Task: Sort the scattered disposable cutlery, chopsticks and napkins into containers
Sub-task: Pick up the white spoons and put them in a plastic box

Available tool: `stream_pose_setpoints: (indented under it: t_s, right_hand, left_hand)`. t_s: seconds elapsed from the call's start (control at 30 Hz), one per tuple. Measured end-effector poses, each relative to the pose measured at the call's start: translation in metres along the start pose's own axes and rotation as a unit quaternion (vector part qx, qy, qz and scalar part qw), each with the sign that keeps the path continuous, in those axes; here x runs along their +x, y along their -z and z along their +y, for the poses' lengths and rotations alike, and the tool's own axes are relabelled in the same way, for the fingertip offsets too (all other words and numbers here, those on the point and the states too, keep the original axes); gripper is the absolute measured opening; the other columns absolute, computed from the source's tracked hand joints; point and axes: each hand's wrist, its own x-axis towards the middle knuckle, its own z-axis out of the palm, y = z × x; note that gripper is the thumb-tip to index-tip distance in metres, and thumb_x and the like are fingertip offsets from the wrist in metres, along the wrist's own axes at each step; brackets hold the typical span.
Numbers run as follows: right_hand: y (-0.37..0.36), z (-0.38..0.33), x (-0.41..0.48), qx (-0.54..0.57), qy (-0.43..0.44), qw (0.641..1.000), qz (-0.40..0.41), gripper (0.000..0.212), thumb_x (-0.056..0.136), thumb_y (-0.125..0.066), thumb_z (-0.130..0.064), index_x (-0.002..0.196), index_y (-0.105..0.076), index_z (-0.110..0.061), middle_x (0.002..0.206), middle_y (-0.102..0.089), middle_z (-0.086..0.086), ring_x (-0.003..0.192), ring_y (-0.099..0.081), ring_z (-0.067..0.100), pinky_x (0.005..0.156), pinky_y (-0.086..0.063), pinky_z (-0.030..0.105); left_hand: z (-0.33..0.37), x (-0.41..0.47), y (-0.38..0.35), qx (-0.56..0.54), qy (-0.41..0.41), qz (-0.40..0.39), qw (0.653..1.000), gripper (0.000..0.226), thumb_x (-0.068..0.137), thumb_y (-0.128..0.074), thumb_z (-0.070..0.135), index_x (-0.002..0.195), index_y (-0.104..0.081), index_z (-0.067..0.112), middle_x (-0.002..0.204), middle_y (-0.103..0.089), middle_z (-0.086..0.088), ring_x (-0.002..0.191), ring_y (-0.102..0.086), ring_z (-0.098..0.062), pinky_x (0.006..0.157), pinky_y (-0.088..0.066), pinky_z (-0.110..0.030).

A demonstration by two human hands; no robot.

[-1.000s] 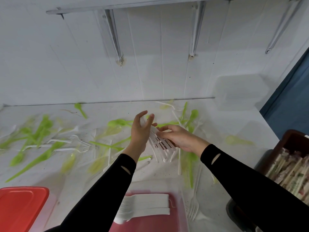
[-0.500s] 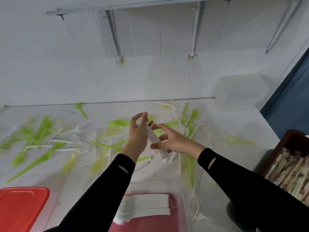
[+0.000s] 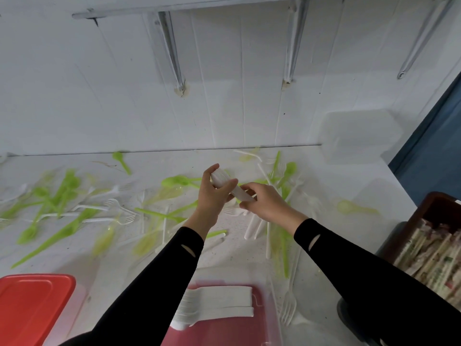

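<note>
Stack of white cutlery (image 3: 239,194) held above the worktop (image 3: 349,186), left hand (image 3: 214,196) curled round its upper end and right hand (image 3: 264,203) pinching its lower end, apparently squaring it to nest with the pieces already in the near box (image 3: 224,330).

White speckled countertop (image 3: 359,231); green plastic cutlery (image 3: 69,182) and white plastic forks (image 3: 113,205) scattered across it; red-lidded plastic box (image 3: 32,308) at near left corner.
</note>
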Motion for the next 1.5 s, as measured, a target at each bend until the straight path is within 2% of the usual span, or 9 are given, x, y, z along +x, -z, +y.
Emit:
stream_pose_setpoints:
  t_s: [0.3, 0.43, 0.53, 0.63, 0.73, 0.87, 0.97, 1.2, 1.5]
  right_hand:
    - [0.013, -0.027, -0.009, 0.003, 0.06, 0.998, 0.022, 0.043, 0.082, -0.075, -0.016, 0.123, -0.066, -0.024, 0.109, -0.061, -0.007, 0.08, -0.057, -0.001, 0.062, -0.042, 0.004]
    - [0.025, -0.052, -0.023, 0.019, 0.07, 0.997, -0.016, 0.043, 0.083, -0.076, -0.016, 0.124, -0.066, -0.025, 0.111, -0.063, -0.006, 0.075, -0.059, -0.001, 0.066, -0.046, 0.009]
    - [0.026, -0.075, -0.04, 0.131, 0.076, 0.977, -0.151, 0.038, 0.082, -0.077, -0.012, 0.117, -0.068, -0.026, 0.102, -0.069, -0.003, 0.075, -0.065, 0.006, 0.076, -0.053, 0.019]
    - [0.017, -0.099, -0.06, 0.135, 0.094, 0.946, -0.278, 0.036, 0.083, -0.076, -0.013, 0.115, -0.069, -0.027, 0.095, -0.072, -0.007, 0.081, -0.066, 0.008, 0.082, -0.053, 0.021]
    - [0.0, -0.113, -0.081, 0.016, 0.117, 0.912, -0.393, 0.038, 0.084, -0.076, -0.019, 0.12, -0.066, -0.028, 0.097, -0.071, -0.008, 0.082, -0.067, 0.008, 0.083, -0.054, 0.024]
    - [-0.03, -0.112, -0.101, -0.221, 0.15, 0.827, -0.495, 0.041, 0.087, -0.073, -0.031, 0.126, -0.062, -0.027, 0.11, -0.065, -0.003, 0.09, -0.061, 0.01, 0.087, -0.048, 0.026]
    - [-0.062, -0.1, -0.119, -0.326, 0.166, 0.793, -0.487, 0.04, 0.089, -0.07, -0.029, 0.127, -0.06, -0.021, 0.108, -0.061, 0.001, 0.095, -0.059, 0.018, 0.082, -0.047, 0.03]
    - [-0.1, -0.071, -0.154, -0.396, 0.209, 0.816, -0.366, 0.026, 0.086, -0.061, -0.015, 0.112, -0.06, -0.011, 0.109, -0.063, 0.009, 0.094, -0.063, 0.026, 0.076, -0.051, 0.033]
    - [-0.107, -0.065, -0.167, -0.429, 0.214, 0.824, -0.301, 0.028, 0.092, -0.062, -0.031, 0.109, -0.06, -0.009, 0.105, -0.065, 0.009, 0.091, -0.062, 0.024, 0.07, -0.04, 0.03]
  left_hand:
    - [0.031, -0.023, 0.016, 0.043, -0.073, 0.011, 0.996, 0.052, 0.085, -0.075, 0.015, 0.131, -0.049, 0.015, 0.114, -0.064, -0.014, 0.097, -0.069, -0.02, 0.077, -0.059, -0.031]
    - [0.049, -0.055, 0.057, 0.09, -0.062, -0.063, 0.992, 0.059, 0.086, -0.058, 0.048, 0.137, -0.042, 0.022, 0.119, -0.065, -0.006, 0.101, -0.07, -0.021, 0.085, -0.058, -0.034]
    - [0.047, -0.079, 0.094, 0.142, 0.004, -0.074, 0.987, 0.06, 0.091, -0.029, 0.064, 0.129, -0.051, 0.023, 0.117, -0.07, 0.0, 0.1, -0.07, -0.021, 0.087, -0.056, -0.035]
    - [0.033, -0.097, 0.122, 0.232, 0.033, -0.075, 0.969, 0.032, 0.105, -0.037, 0.034, 0.121, -0.06, 0.018, 0.119, -0.069, -0.003, 0.106, -0.067, -0.022, 0.091, -0.053, -0.034]
    - [0.016, -0.112, 0.14, 0.277, -0.005, -0.104, 0.955, 0.018, 0.1, -0.052, 0.01, 0.114, -0.062, 0.013, 0.114, -0.069, -0.006, 0.1, -0.068, -0.02, 0.091, -0.053, -0.032]
    - [0.001, -0.122, 0.145, 0.243, -0.02, -0.006, 0.97, 0.016, 0.101, -0.05, 0.013, 0.103, -0.066, 0.008, 0.098, -0.071, -0.006, 0.088, -0.068, -0.022, 0.085, -0.055, -0.027]
    - [-0.006, -0.122, 0.144, 0.257, -0.029, 0.021, 0.966, 0.015, 0.1, -0.053, 0.016, 0.096, -0.067, 0.014, 0.098, -0.072, -0.006, 0.085, -0.07, -0.02, 0.087, -0.054, -0.03]
    - [-0.006, -0.125, 0.143, 0.244, -0.021, 0.039, 0.969, 0.02, 0.1, -0.049, 0.014, 0.092, -0.067, 0.018, 0.091, -0.072, 0.002, 0.082, -0.068, -0.011, 0.079, -0.051, -0.016]
    - [-0.006, -0.125, 0.144, 0.224, -0.014, 0.034, 0.974, 0.018, 0.101, -0.049, 0.014, 0.098, -0.066, 0.014, 0.093, -0.071, 0.002, 0.082, -0.068, -0.01, 0.073, -0.049, -0.011]
